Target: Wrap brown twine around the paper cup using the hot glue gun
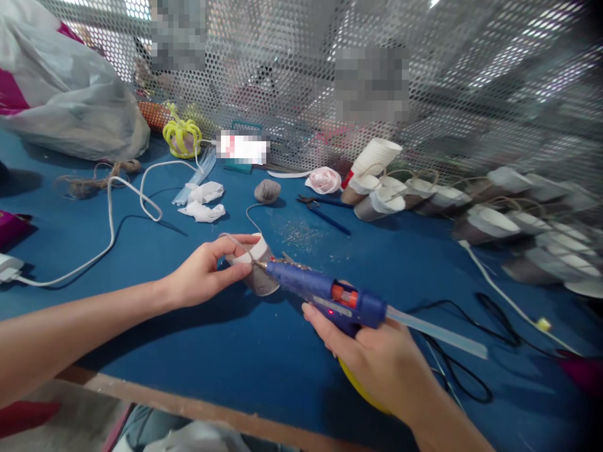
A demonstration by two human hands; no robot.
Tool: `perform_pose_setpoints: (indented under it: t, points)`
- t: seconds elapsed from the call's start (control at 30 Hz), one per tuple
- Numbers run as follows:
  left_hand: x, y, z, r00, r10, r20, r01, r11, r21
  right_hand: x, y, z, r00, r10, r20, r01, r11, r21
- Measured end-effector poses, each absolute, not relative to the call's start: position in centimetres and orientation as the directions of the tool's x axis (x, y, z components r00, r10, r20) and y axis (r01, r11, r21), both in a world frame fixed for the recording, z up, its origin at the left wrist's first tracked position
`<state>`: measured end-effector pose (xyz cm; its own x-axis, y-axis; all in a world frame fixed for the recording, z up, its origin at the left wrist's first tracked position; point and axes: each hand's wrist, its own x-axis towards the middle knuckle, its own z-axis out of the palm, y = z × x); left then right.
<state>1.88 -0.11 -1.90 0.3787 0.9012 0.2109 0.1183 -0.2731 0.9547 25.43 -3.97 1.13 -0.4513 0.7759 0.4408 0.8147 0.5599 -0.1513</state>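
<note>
My left hand [202,273] is closed on the rim of a small paper cup [264,282], tilted on the blue table. Grey yarn covers the cup's lower part, and its upper band is white. From the cup a strand runs back to a small ball of grey yarn [267,191]. In my right hand [381,361] is a blue glue gun [306,282] with a small red light lit. Its metal nozzle meets the cup's side near my left thumb; whether they touch I cannot tell. A translucent glue stick [443,333] juts from the gun's back.
Blue-handled pliers [325,210] lie beyond the cup. Several yarn-wrapped cups [485,223] stand at the right, near stacked white cups [377,154]. A white cable [112,220] crosses the left side; a black cord [471,373] loops at right. A plastic bag [80,94] sits back left.
</note>
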Motion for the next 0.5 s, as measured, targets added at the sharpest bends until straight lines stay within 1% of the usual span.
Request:
perform_pose_setpoints:
  t: [0.17, 0.3, 0.43, 0.5]
  points:
    - [1.88, 0.0, -1.82, 0.387, 0.898, 0.208, 0.127, -0.275, 0.953, 25.1, -3.87, 1.66, -0.41, 0.795, 0.447, 0.852, 0.509, -0.123]
    - [1.9, 0.01, -1.71, 0.387, 0.898, 0.208, 0.136, -0.279, 0.951, 25.15, -4.11, 1.25, -0.401, 0.802, 0.442, 0.842, 0.513, -0.166]
    - [1.87, -0.04, -1.61, 0.393, 0.896, 0.206, 0.144, -0.282, 0.949, 25.13, -4.26, 0.95, -0.341, 0.809, 0.479, 0.852, 0.482, -0.207]
    - [1.89, -0.03, -1.57, 0.392, 0.897, 0.203, 0.15, -0.28, 0.948, 24.92, -4.24, 1.18, -0.353, 0.815, 0.459, 0.84, 0.492, -0.227]
